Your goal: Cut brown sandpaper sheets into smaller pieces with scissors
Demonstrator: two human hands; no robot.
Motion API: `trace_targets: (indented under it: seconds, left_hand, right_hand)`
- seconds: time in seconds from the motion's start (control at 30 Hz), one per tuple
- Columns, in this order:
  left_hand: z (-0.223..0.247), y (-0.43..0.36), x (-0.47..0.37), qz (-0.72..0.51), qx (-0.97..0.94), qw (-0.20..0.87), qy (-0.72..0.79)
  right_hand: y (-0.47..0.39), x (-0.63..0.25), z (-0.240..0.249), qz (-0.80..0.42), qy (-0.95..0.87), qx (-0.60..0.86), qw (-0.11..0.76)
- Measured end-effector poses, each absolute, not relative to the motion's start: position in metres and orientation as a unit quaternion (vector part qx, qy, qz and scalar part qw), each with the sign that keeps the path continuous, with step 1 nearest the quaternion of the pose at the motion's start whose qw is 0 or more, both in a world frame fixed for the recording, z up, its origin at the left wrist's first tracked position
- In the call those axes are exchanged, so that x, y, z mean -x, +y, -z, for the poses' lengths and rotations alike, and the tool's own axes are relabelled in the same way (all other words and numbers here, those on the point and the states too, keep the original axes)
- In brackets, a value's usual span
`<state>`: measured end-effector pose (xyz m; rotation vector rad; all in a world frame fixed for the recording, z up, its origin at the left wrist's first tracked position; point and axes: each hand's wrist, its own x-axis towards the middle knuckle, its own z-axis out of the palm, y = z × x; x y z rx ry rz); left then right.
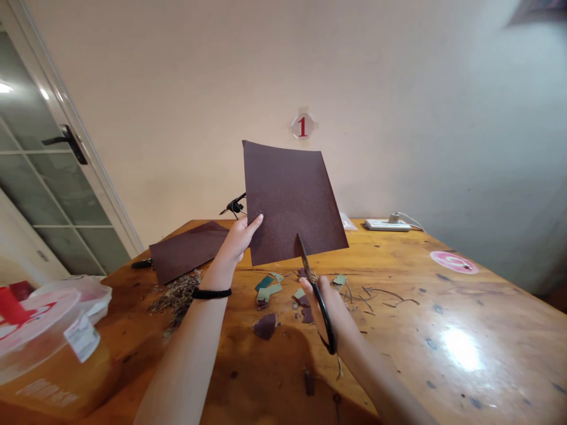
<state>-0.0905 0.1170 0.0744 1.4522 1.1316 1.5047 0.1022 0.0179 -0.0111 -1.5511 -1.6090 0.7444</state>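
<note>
Ideally, steady the dark brown sheet (292, 198) for cutting: the left hand (239, 239) pinches its left edge above the surface (390, 354), while the right hand (335, 304) grips black-handled scissors (306, 260) (blades overlapping the sheet's lower edge).

Near-right room, tub (49, 353) at left

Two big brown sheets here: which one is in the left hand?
The raised middle sheet, with the scissors at its lower edge; the other sheet lies on the table, further left.
</note>
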Motion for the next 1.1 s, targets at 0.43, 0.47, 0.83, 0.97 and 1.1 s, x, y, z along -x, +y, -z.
trace_targets:
  seconds: [0.43,0.47,0.83,0.97,1.1]
  left_hand:
    - [-0.072,0.118,0.090,-0.582,-0.553,0.381,0.459]
    - [-0.073,0.118,0.089,-0.582,-0.554,0.380,0.458]
    - [-0.068,0.119,0.095,-0.583,-0.559,0.397,0.435]
    - [-0.066,0.122,0.099,-0.578,-0.574,0.382,0.437]
    - [-0.068,0.122,0.100,-0.575,-0.577,0.374,0.443]
  right_hand:
    - [0.016,-0.105,0.007,-0.291,-0.627,0.608,0.390]
    - [0.016,-0.105,0.007,-0.290,-0.627,0.609,0.390]
    - [0.020,-0.102,0.012,-0.339,-0.607,0.584,0.419]
    - [0.021,-0.103,0.017,-0.338,-0.618,0.568,0.426]
    - [0.018,-0.106,0.016,-0.315,-0.638,0.564,0.419]
